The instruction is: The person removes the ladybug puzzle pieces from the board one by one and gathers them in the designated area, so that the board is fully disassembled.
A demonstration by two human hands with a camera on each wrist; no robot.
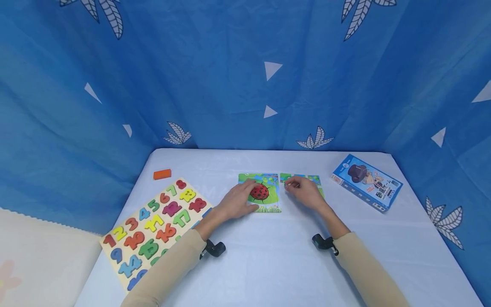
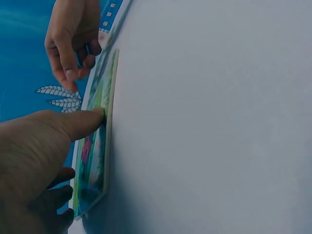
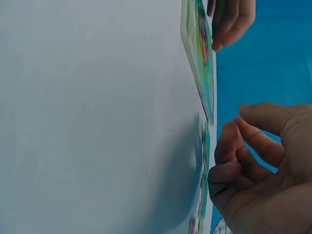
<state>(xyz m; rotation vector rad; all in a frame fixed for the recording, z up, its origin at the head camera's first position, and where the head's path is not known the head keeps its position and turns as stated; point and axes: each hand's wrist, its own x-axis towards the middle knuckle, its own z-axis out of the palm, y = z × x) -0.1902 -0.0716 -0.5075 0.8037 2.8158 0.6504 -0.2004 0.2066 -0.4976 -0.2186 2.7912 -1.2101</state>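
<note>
A square picture board [image 1: 271, 198] with a red ladybug on green lies flat near the table's middle. My left hand [image 1: 238, 200] rests at its left side, index finger and thumb reaching over the picture. In the left wrist view the left thumb [image 2: 85, 123] lies straight across the board [image 2: 100, 161]. To the right, my right hand [image 1: 307, 194] is above a second green-and-blue picture [image 1: 312, 178] in pieces and partly covers it. The right hand's fingers [image 3: 226, 146] are loosely bent towards the thumb, and nothing shows between them.
A wooden number board [image 1: 159, 226] with coloured numerals lies at the left, partly under the left sleeve. An orange block [image 1: 162, 174] is beyond it. At the right lies a blue box [image 1: 367, 181] with a hat picture. A blue curtain [image 1: 230, 76] hangs behind the table.
</note>
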